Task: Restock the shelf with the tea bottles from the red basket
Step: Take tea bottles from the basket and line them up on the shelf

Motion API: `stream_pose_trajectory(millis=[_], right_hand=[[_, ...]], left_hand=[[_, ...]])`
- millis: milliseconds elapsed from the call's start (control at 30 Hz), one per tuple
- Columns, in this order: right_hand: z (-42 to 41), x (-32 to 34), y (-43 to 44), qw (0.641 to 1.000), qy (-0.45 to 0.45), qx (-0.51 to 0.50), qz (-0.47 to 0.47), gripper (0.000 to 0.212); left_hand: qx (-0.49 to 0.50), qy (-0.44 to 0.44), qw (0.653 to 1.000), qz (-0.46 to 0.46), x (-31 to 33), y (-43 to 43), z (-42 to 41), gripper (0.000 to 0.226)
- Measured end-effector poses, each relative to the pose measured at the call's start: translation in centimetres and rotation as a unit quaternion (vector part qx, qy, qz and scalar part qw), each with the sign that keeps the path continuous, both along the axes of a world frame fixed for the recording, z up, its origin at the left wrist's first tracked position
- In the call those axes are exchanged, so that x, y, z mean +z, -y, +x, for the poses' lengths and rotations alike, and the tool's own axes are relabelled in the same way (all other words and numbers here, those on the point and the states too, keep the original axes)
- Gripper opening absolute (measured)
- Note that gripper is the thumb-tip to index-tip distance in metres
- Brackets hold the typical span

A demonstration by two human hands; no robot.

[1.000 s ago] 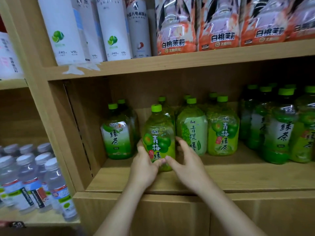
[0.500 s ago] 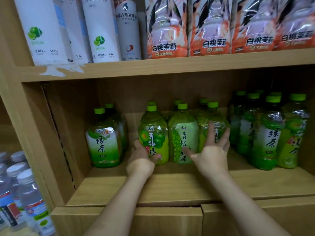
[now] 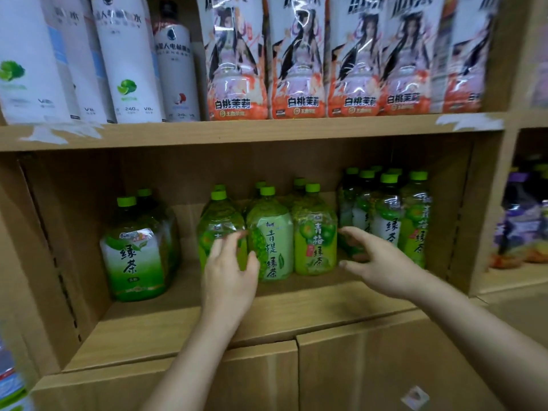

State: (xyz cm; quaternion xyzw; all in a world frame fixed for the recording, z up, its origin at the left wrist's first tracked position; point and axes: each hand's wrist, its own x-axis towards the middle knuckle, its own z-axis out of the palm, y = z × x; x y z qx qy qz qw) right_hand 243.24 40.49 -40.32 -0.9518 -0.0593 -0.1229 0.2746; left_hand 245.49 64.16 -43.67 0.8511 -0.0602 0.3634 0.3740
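Tea bottles (image 3: 315,232) with green caps stand upright on the wooden shelf (image 3: 189,324), in 3 clusters. Nearest the camera, 2 cabinet doors (image 3: 370,366) close the space under the shelf board. Above them 2 bare forearms (image 3: 184,366) extend over the front edge. The left hand (image 3: 229,274) is raised in front of the left bottle (image 3: 218,221) of the middle cluster (image 3: 269,232), its fingers (image 3: 221,250) loosely spread and slightly bent, gripping nothing; blur hides whether the tips touch the label. The right hand (image 3: 382,262) hovers just right of the middle cluster, partly in front of the right cluster (image 3: 388,221), fingers (image 3: 355,234) splayed wide, thumb pointing left, holding nothing. The middle cluster shows 3 bottles in front, side by side and touching, with more caps behind. A green tea bottle (image 3: 133,256) stands well apart on the left with 1 more behind it. Farther up, the upper shelf (image 3: 267,130) carries white bottles (image 3: 130,63) and orange-labelled bottles (image 3: 296,69).
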Motion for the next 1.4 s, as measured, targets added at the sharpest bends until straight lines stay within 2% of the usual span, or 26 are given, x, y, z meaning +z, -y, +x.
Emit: stream_pose_trajectory(millis=[100, 200, 367, 500, 700, 900, 1100, 1267, 1400], right_hand=[[-4.9, 0.8, 2.3, 0.998, -0.027, 0.024, -0.043, 0.051], [-9.9, 1.1, 5.0, 0.994, -0.059, 0.006, -0.092, 0.038], [-17.1, 0.5, 10.7, 0.981, -0.094, -0.092, -0.144, 0.020], [-23.0, -1.4, 14.9, 0.967, -0.144, -0.168, -0.124, 0.019], [-32.1, -4.7, 20.3, 0.938, -0.156, -0.298, -0.084, 0.017], [-40.3, -9.1, 26.0, 0.882, -0.137, -0.450, -0.021, 0.018], [-44.9, -15.7, 31.3, 0.841, -0.137, -0.518, 0.073, 0.008], [-46.9, -22.5, 35.8, 0.813, -0.193, -0.528, 0.153, 0.021], [-46.5, -27.4, 38.5, 0.785, -0.191, -0.550, 0.211, 0.034]], left_hand=[[-0.158, 0.032, 0.987, -0.003, 0.0, 4.0, -2.6, 0.018], [-0.271, 0.011, 0.962, 0.010, -0.4, 8.8, -5.5, 0.015], [-0.403, -0.006, 0.912, 0.076, -2.2, 16.2, -9.6, 0.020], [-0.493, -0.028, 0.862, 0.116, -4.8, 22.3, -11.6, 0.024], [-0.605, -0.070, 0.775, 0.167, -8.1, 31.2, -16.3, 0.024], [-0.649, -0.100, 0.716, 0.237, -12.4, 39.4, -20.7, 0.023], [-0.670, -0.109, 0.659, 0.323, -15.5, 46.3, -24.7, 0.024], [-0.646, -0.148, 0.636, 0.395, -20.9, 53.7, -27.1, 0.024], [-0.607, -0.166, 0.590, 0.506, -28.2, 59.1, -28.3, 0.034]])
